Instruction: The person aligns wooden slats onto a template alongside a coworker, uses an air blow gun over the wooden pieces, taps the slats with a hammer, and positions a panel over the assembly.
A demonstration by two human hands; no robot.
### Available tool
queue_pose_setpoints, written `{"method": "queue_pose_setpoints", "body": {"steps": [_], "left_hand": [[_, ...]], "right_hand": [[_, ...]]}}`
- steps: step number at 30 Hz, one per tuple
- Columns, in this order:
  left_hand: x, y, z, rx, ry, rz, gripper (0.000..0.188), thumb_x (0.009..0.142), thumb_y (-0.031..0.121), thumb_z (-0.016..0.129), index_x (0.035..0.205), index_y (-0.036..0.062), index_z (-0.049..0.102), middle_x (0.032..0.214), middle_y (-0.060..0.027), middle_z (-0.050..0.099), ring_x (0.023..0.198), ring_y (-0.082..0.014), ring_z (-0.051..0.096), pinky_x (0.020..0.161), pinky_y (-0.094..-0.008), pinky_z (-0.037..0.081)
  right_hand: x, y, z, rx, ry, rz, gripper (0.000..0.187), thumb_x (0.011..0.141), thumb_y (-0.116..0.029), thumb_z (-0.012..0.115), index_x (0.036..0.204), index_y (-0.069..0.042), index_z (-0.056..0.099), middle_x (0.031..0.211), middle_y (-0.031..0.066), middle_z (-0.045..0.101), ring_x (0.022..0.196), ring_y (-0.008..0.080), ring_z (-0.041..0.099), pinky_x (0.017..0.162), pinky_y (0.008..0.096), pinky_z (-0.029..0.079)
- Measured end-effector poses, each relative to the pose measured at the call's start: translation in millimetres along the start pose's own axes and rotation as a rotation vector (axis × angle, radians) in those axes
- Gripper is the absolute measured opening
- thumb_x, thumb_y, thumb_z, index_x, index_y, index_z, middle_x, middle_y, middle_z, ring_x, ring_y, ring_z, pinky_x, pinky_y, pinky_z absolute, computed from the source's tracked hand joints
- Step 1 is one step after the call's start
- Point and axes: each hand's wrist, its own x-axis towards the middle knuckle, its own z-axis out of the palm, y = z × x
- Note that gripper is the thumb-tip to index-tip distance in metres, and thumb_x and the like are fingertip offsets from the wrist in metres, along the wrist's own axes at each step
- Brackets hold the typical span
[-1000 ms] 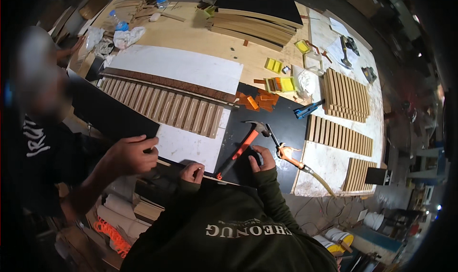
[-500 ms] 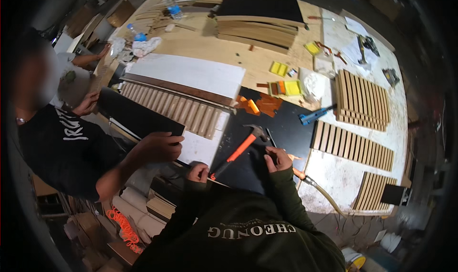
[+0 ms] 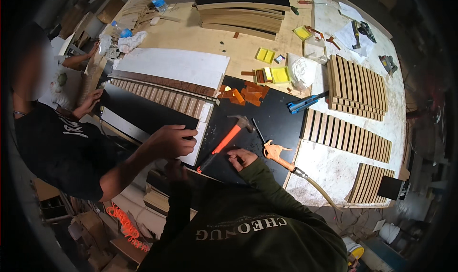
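Observation:
My right hand [image 3: 242, 159] hovers over a black board [image 3: 267, 114] with loosely bent fingers, thumb apart and nothing in them. Beside it lies a claw hammer [image 3: 228, 136] with an orange handle. An orange air blow gun [image 3: 275, 153] with a black nozzle rests to its right. My left hand [image 3: 176, 171] is in shadow at the table's near edge, below a co-worker's hand [image 3: 176, 139]; its fingers are mostly hidden. The co-worker holds a black panel [image 3: 148, 107] in both hands, above a row of light wooden slats [image 3: 162, 96].
Orange-brown pieces [image 3: 245, 94] and a blue tool [image 3: 305, 102] lie on the black board. Slatted wooden panels [image 3: 355, 86] occupy the right side. Behind stand stacked black-topped boards [image 3: 243, 14], yellow trays [image 3: 265, 55] and a white plastic bag [image 3: 303, 72]. A hose [image 3: 319, 188] crosses the right edge.
My right hand has moved left, uncovering the blow gun. My left hand has moved left and down into shadow. The co-worker's near hand and the black panel have shifted right.

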Motion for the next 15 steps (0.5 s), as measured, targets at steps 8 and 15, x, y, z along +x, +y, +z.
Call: {"method": "queue_pose_setpoints", "body": {"steps": [8,15], "left_hand": [[-1,4,-6,0.161,0.112,0.059,0.029,0.085,0.026,0.064,0.107,0.0071,0.066,0.106,-0.014,0.062,0.098,-0.0305,0.059,0.085,-0.0448,0.049],[55,76,25,-0.338,-0.159,-0.493,0.037,0.085,0.006,0.066,0.121,0.0009,0.06,0.106,-0.0098,0.061,0.093,-0.0164,0.058,0.082,-0.029,0.048]], "right_hand": [[0,0,0,-0.119,0.027,-0.069,0.013,0.089,-0.013,0.062,0.098,-0.005,0.067,0.09,0.0116,0.065,0.08,0.0301,0.066,0.07,0.0351,0.054],[1,-2,2,-0.115,0.048,-0.056,0.01,0.087,-0.011,0.063,0.094,-0.005,0.067,0.087,0.0118,0.065,0.078,0.0302,0.066,0.069,0.035,0.054]]}}
